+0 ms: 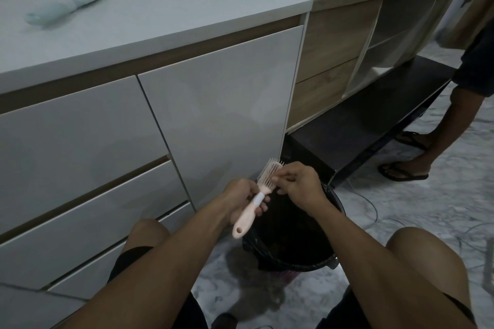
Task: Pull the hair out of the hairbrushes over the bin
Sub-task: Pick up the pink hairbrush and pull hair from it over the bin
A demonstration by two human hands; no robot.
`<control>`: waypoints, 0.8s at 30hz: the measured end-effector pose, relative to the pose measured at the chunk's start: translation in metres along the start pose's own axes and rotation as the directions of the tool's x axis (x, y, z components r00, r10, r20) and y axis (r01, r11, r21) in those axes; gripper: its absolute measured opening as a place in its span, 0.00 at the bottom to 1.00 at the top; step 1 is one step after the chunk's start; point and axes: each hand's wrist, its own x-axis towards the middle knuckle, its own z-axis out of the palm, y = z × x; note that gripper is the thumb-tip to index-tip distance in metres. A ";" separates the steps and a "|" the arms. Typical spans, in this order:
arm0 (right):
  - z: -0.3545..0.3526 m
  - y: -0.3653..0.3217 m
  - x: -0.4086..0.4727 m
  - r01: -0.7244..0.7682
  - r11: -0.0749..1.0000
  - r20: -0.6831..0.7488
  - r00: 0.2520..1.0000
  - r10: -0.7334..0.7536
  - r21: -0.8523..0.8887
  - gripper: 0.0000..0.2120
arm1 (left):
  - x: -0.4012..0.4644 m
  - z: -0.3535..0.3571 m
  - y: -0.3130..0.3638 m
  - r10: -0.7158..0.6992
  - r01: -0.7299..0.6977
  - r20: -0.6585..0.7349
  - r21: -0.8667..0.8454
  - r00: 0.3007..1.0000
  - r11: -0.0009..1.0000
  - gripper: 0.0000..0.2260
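A pink hairbrush [250, 211] with a white band on its neck is held over the black bin [294, 262], which is lined with a dark bag and stands on the floor between my knees. My left hand [242, 197] grips the brush by its neck, bristle head tilted up and away. My right hand [299, 184] sits at the bristle head, its fingertips pinched among the bristles. Whether hair is between those fingers is too small to tell.
A white drawer cabinet [133, 128] rises right in front of me, with a pale cloth [64, 5] on its top. A wooden shelf unit [347, 48] and a low dark bench [374, 115] lie to the right. Another person's legs in sandals [417, 157] stand at the far right. Cables [374, 208] trail on the marble floor.
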 end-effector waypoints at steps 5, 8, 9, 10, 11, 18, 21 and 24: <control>-0.003 0.000 0.002 -0.018 1.000 -0.037 0.999 0.018 0.003 0.06 | 0.004 -0.001 0.001 0.027 -0.027 0.003 0.001 1.000 1.000 0.11; 0.000 0.005 0.001 0.056 0.993 0.076 0.996 -0.048 -0.108 0.17 | 0.005 -0.003 0.001 0.055 -0.055 -0.015 0.044 0.998 0.998 0.12; 0.002 0.007 0.000 0.067 0.986 0.085 0.995 -0.055 -0.153 0.19 | 0.004 -0.002 0.001 0.062 -0.060 -0.017 0.062 0.998 0.996 0.12; 0.004 0.008 0.001 0.069 0.981 0.069 0.996 -0.057 -0.184 0.18 | 0.004 -0.001 0.001 0.067 -0.066 -0.021 0.078 0.998 0.995 0.12; 0.004 0.009 0.001 0.074 0.975 0.038 0.997 -0.068 -0.208 0.16 | 0.004 0.000 0.000 0.070 -0.068 -0.025 0.089 0.997 0.994 0.12; 0.000 0.005 0.000 0.044 0.976 -0.080 0.995 -0.063 -0.213 0.03 | 0.006 0.002 -0.006 0.097 -0.090 -0.048 0.125 0.994 0.988 0.10; -0.007 0.005 0.002 -0.067 0.995 -0.157 0.986 0.054 -0.079 0.02 | 0.005 0.000 -0.008 0.116 -0.104 -0.054 0.184 0.992 0.977 0.12; -0.008 0.006 -0.001 -0.071 0.995 -0.119 0.991 0.063 -0.064 0.05 | 0.002 0.004 -0.011 0.139 -0.129 -0.027 0.224 0.990 0.966 0.12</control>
